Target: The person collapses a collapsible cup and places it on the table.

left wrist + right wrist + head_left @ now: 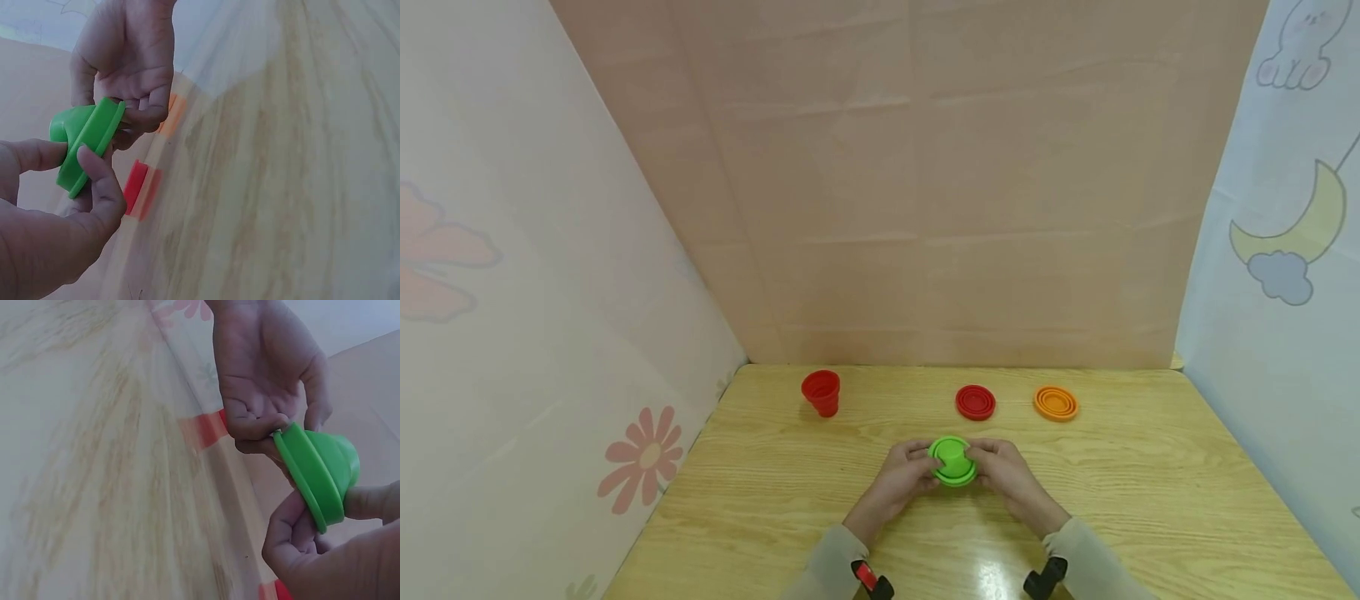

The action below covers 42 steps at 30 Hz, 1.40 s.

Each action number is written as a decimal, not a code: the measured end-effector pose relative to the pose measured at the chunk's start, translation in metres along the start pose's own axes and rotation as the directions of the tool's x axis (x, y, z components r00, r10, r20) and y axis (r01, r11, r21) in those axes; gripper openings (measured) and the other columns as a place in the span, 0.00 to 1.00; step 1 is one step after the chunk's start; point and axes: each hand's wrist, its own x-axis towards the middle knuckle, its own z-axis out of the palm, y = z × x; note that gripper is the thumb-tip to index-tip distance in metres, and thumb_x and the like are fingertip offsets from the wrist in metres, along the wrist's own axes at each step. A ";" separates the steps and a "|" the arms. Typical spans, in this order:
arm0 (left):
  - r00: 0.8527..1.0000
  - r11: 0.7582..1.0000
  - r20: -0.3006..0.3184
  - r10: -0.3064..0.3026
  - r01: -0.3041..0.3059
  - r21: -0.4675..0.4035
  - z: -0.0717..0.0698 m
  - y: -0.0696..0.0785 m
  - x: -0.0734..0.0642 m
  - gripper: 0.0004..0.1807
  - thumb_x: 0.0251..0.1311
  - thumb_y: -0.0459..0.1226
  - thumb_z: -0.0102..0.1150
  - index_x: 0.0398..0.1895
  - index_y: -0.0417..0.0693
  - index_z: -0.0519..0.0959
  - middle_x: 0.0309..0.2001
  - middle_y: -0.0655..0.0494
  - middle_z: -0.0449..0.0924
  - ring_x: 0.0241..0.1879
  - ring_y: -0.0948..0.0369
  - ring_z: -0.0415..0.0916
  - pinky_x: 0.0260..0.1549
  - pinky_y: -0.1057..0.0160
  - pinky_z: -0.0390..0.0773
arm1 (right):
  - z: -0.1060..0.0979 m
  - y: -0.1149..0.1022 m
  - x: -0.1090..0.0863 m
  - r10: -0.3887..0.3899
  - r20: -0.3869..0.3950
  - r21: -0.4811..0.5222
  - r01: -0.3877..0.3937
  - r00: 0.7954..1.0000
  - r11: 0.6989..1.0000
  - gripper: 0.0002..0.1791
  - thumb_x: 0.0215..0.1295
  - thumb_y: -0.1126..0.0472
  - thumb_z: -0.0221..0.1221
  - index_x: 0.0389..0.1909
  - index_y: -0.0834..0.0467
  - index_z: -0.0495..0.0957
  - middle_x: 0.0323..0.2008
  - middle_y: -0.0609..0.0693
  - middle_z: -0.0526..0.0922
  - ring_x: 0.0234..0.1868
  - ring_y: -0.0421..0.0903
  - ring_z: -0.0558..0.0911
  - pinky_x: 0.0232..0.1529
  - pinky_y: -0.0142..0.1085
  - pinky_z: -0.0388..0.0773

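Observation:
Between both hands, just above the table, is a green collapsible cup [953, 460], partly folded. Its narrow base points up toward the head camera and the wide rim faces the table. My left hand [904, 477] pinches the cup's left side, thumb against the sloping wall and fingers at the rim. On the opposite side my right hand [1006, 475] holds it the same way. From the left wrist, the green cup [87, 147] appears side-on with its base bulging out; the right wrist view shows the base leaning unevenly.
A red cup [822, 393], unfolded, is at the back left of the wooden table [760, 500]. Farther right lie a flattened red cup [975, 402] and a flattened orange cup [1056, 403]. Paper-covered walls stand behind and at both sides.

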 end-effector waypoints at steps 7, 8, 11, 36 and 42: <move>0.998 0.998 -0.064 0.018 -0.013 0.069 0.001 0.005 0.001 0.24 0.63 0.31 0.64 0.64 0.36 0.78 0.47 0.51 0.89 0.35 0.65 0.81 0.33 0.71 0.83 | -0.011 0.002 0.001 0.002 0.193 0.131 -0.028 0.981 0.991 0.31 0.82 0.60 0.50 0.73 0.80 0.59 0.57 0.51 0.85 0.53 0.40 0.87 0.58 0.40 0.86; 0.998 0.997 -0.067 0.019 -0.014 0.076 0.001 0.005 0.001 0.25 0.63 0.31 0.64 0.64 0.36 0.78 0.47 0.51 0.89 0.35 0.65 0.81 0.33 0.71 0.82 | -0.012 0.002 0.001 -0.002 0.219 0.150 -0.032 0.976 0.988 0.31 0.81 0.61 0.51 0.73 0.80 0.59 0.57 0.50 0.86 0.54 0.40 0.87 0.60 0.40 0.86; 0.997 0.996 -0.080 0.022 -0.015 0.085 -0.001 0.005 0.002 0.25 0.63 0.31 0.63 0.64 0.35 0.77 0.46 0.51 0.89 0.35 0.65 0.81 0.32 0.71 0.82 | -0.016 0.002 0.002 -0.016 0.291 0.196 -0.043 0.957 0.980 0.33 0.80 0.63 0.53 0.74 0.80 0.56 0.58 0.49 0.85 0.56 0.41 0.86 0.62 0.40 0.85; 0.999 0.982 -0.040 0.009 -0.001 0.190 0.003 0.012 0.000 0.21 0.65 0.32 0.63 0.61 0.40 0.80 0.46 0.51 0.89 0.38 0.64 0.82 0.36 0.68 0.82 | -0.011 0.004 0.002 -0.008 0.169 0.091 -0.008 0.986 0.996 0.34 0.71 0.67 0.61 0.71 0.80 0.62 0.51 0.52 0.87 0.50 0.42 0.87 0.53 0.36 0.88; 0.999 0.985 0.049 -0.015 0.006 0.173 -0.003 0.014 -0.003 0.26 0.63 0.31 0.68 0.65 0.41 0.77 0.54 0.48 0.86 0.41 0.63 0.82 0.39 0.68 0.81 | -0.012 0.004 0.001 -0.002 0.165 0.088 -0.013 0.986 0.996 0.35 0.72 0.66 0.61 0.73 0.79 0.59 0.53 0.54 0.86 0.51 0.43 0.87 0.53 0.37 0.88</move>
